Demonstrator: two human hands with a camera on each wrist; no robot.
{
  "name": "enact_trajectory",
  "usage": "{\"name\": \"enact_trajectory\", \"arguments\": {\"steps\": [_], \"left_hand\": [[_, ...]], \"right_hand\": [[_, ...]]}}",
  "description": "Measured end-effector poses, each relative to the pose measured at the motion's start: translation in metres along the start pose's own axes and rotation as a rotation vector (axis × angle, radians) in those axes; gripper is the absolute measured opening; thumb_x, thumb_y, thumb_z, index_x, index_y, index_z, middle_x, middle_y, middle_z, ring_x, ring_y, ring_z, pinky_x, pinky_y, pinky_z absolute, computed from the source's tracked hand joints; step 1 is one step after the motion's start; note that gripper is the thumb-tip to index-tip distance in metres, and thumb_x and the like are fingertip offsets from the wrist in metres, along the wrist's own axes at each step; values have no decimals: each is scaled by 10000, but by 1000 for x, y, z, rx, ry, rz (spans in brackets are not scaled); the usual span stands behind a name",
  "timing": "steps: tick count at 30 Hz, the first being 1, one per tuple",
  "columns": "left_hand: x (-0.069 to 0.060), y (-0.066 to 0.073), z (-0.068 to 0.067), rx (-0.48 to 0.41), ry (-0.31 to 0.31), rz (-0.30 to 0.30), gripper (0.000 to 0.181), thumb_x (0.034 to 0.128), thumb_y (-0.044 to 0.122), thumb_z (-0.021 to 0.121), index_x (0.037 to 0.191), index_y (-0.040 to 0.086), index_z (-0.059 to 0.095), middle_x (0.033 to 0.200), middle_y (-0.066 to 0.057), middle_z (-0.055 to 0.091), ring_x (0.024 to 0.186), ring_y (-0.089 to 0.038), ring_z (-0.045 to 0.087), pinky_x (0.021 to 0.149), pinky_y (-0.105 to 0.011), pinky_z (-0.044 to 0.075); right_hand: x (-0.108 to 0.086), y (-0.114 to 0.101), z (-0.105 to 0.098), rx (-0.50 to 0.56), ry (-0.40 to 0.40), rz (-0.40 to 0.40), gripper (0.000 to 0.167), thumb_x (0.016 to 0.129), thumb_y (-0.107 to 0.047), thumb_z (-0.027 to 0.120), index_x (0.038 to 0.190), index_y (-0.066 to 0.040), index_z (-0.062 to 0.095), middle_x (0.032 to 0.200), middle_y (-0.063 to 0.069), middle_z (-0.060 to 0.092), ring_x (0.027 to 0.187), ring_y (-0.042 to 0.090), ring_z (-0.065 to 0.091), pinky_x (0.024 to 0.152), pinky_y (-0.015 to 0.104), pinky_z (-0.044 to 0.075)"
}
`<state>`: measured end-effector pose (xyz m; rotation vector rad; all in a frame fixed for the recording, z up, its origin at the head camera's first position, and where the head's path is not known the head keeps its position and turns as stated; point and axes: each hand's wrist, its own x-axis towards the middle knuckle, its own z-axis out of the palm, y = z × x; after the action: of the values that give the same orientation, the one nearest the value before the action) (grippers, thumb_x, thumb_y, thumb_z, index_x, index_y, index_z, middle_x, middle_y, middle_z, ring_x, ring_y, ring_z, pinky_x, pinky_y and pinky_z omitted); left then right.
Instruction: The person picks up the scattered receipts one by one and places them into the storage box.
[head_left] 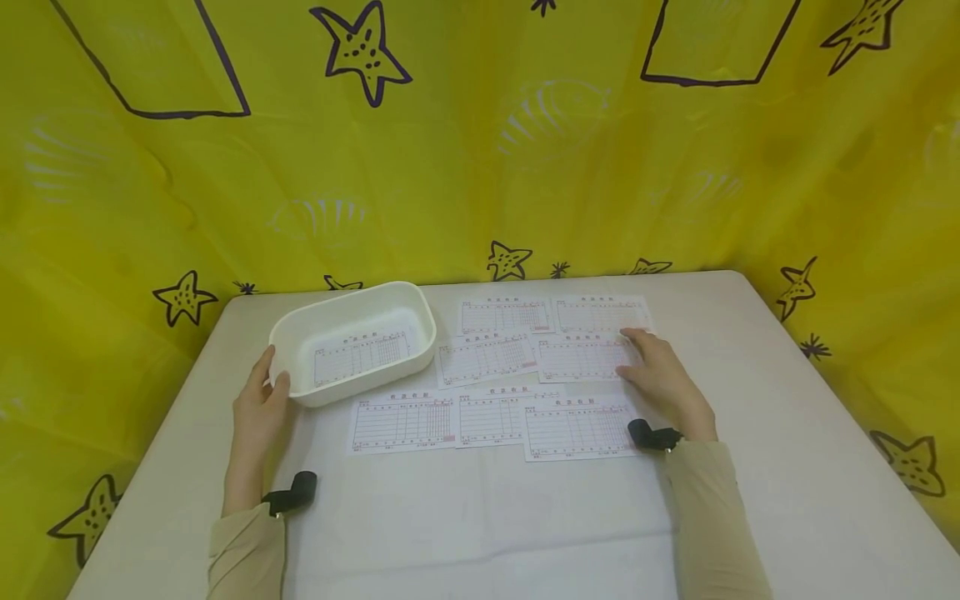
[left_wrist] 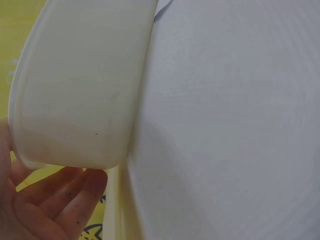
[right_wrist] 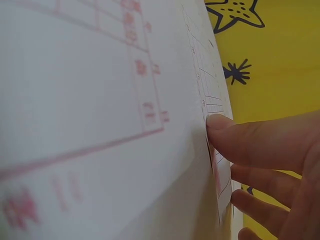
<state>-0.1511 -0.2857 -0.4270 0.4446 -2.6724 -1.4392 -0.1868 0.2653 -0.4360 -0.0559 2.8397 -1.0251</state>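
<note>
Table [head_left: 480, 517]: near edge cut off below.
Tub [head_left: 375, 377] (table's far-left corner): cut by the left wrist view's top.
Middle form [head_left: 486, 423], nearest row: right part under its neighbour [head_left: 576, 432].
Print [right_wrist: 21, 206]: blurred (right wrist view).

From the near side, the head view looks forward and down; 2 close wrist views share its tub [head_left: 375, 379], left, and slips [head_left: 581, 429], right.

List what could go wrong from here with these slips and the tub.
Some slips overlap, so the right hand might drag a neighbour along. Its thumb touches one slip and could crease it. The left hand holds the tub by one end and may nudge it into nearby slips.
</note>
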Motion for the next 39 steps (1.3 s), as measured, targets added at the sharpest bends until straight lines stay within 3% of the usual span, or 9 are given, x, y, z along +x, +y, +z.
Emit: {"name": "enact_trajectory", "arguments": {"steps": [8, 13, 19, 24, 30, 34, 39], "left_hand": [[0, 1, 0, 7, -3, -11, 576, 1015, 408, 325, 1549, 319, 127, 1626, -39, 115, 1412, -484, 273, 1143, -601, 271], [0, 0, 0, 0, -8, -15, 578, 1014, 418, 327, 1547, 331, 122, 1627, -26, 110, 1417, -477, 269, 1146, -599, 268], [0, 0, 0, -12, -1, -3, 575, 1015, 403, 334, 1548, 322, 134, 1625, -34, 125, 1411, -476, 283, 1145, -595, 274], [0, 0, 1, -19, 6, 10, 575, 1015, 394, 337, 1549, 308, 143, 1623, -40, 135, 1407, -479, 288, 1143, -594, 278], [-1, 0, 1, -21, 9, 13, 576, 1015, 389, 338, 1550, 300, 146, 1621, -45, 144, 1404, -478, 295, 1141, -594, 281], [-1, 1, 0, -18, 11, 13, 576, 1015, 390, 338, 1550, 299, 146, 1621, -46, 142, 1406, -478, 290, 1144, -594, 276], [-1, 1, 0, -16, 5, 4, 578, 1015, 398, 333, 1550, 302, 138, 1623, -49, 129, 1410, -484, 276, 1145, -600, 267]], "right_hand": [[1, 0, 2, -43, 26, 16, 657, 897, -97, 588, 1478, 10, 300, 1510, 283, 315, 1394, 475, 260, 1159, 607, 208], [1, -1, 3, -37, 51, 38, 675, 885, -83, 610, 1483, -18, 305, 1460, 268, 382, 1288, 437, 323, 1121, 600, 280], [1, -1, 4, -9, 60, 17, 674, 878, -53, 601, 1483, -38, 305, 1518, 262, 272, 1393, 455, 239, 1157, 618, 205], [1, 0, 2, 9, 78, -29, 682, 848, -8, 609, 1464, 8, 319, 1511, 298, 209, 1396, 481, 224, 1160, 621, 188], [-2, 2, -4, 37, 90, -1, 614, 880, -5, 533, 1461, -3, 336, 1453, 300, 322, 1236, 462, 399, 1054, 607, 355], [-5, 3, -6, 95, 116, 48, 522, 925, -23, 478, 1440, -43, 395, 1402, 280, 398, 1165, 447, 467, 931, 543, 464], [-6, 4, -9, 133, 206, 35, 456, 948, -39, 449, 1403, -57, 463, 1308, 270, 482, 1085, 401, 535, 790, 329, 507]]}}
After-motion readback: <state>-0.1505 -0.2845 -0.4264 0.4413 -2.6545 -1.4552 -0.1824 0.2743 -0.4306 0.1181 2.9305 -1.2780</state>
